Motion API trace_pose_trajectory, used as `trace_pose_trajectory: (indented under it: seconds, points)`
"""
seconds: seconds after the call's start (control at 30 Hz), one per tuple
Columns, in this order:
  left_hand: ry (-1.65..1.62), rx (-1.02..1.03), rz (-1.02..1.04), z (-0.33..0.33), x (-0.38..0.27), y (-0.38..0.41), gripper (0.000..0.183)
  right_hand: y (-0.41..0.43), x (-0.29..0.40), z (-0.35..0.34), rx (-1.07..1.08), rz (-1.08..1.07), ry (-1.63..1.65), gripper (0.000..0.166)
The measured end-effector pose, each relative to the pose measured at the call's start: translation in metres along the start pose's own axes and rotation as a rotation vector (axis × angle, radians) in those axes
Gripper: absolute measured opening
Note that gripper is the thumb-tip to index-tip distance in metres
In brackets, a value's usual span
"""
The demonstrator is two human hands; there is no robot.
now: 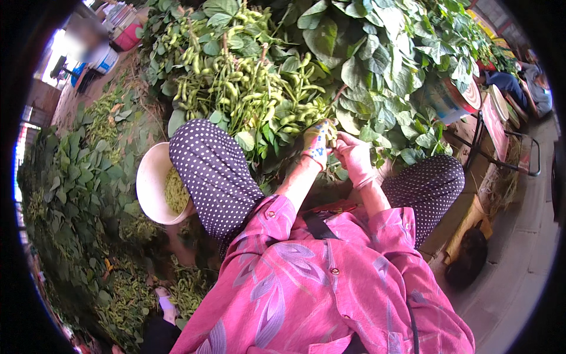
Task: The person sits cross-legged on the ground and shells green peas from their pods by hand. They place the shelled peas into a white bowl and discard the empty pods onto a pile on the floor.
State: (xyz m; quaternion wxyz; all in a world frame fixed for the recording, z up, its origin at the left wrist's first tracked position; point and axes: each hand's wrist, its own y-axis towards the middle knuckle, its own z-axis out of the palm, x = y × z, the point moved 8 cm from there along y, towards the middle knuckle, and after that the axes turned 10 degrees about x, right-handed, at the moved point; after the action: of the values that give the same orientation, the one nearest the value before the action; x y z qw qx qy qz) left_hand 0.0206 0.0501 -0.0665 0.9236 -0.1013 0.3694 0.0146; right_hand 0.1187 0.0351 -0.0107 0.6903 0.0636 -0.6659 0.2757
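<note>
My left hand (320, 140), in a patterned glove, and my right hand (355, 159), in a pale pink glove, meet in front of my lap at the edge of a heap of leafy bean plants. The fingers of both are closed around something small and greenish, perhaps pods; the fingers hide most of it. Plants heavy with green bean pods (230, 86) lie just beyond, and broad leaves (376, 57) spread to the right. By my left knee a white bucket (148, 186) holds shelled green beans (175, 190).
More plants (75, 181) cover the ground at left. A paint bucket (451, 99) and a metal-framed folding chair (495, 128) stand at right; a dark animal (468, 256) lies below them. Other people are at the upper left, upper right and, by a foot (166, 303), lower left.
</note>
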Motion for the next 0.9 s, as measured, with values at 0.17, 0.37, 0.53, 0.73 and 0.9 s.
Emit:
trace_pose_trajectory:
  seconds: [0.17,0.37,0.53,0.73,0.9]
  points:
    - [-0.082,-0.215,-0.188,-0.017,0.021,0.003,0.015,0.01,-0.008,-0.011,-0.154,-0.278,-0.543,0.022]
    - [-0.131,-0.037,-0.188,-0.01,0.026,0.005,0.024,0.021,0.0,-0.025,-0.219,-0.311,-0.663,0.022]
    - [-0.097,0.155,-0.273,-0.006,0.025,-0.021,0.028,0.031,0.015,-0.052,-0.284,-0.252,-0.738,0.021]
    - [-0.151,0.119,-0.329,-0.011,0.021,-0.039,0.025,-0.003,0.074,-0.034,-0.481,-0.399,-0.708,0.017]
    - [-0.144,-0.006,-0.405,-0.013,0.028,-0.043,0.043,0.027,0.073,0.005,-0.27,-0.161,-1.062,0.04]
